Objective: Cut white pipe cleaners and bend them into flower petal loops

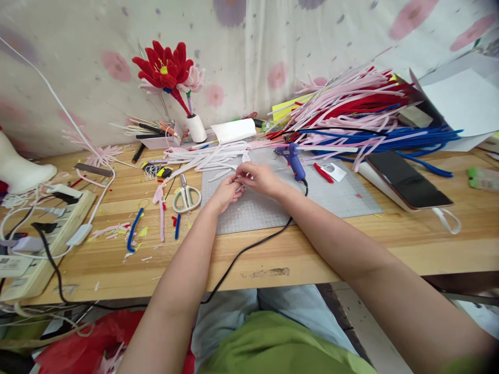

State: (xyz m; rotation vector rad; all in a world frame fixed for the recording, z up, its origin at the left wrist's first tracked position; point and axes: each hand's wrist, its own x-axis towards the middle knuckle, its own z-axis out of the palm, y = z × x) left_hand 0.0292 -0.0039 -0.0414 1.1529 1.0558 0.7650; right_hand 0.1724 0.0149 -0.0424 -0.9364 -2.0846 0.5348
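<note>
My left hand (225,194) and my right hand (258,179) meet over the grey cutting mat (249,221), their fingertips pinched together. Between them is a small white pipe-cleaner piece (245,157), whose petal-shaped tip pokes out above my right fingers; the rest is mostly covered by my fingers. Just behind the hands lies a bunch of white pipe cleaners (210,157). A purple hot glue gun (294,162) rests on the mat to the right, with a glue stick in its back. White-handled scissors (187,196) lie left of my left hand.
Pink, red and blue pipe cleaners (351,111) pile up at the back right near a phone (409,179). A red flower (166,65) stands in a white holder (197,129). A power strip (50,244) sits left; the glue gun's black cord (249,249) crosses the front edge.
</note>
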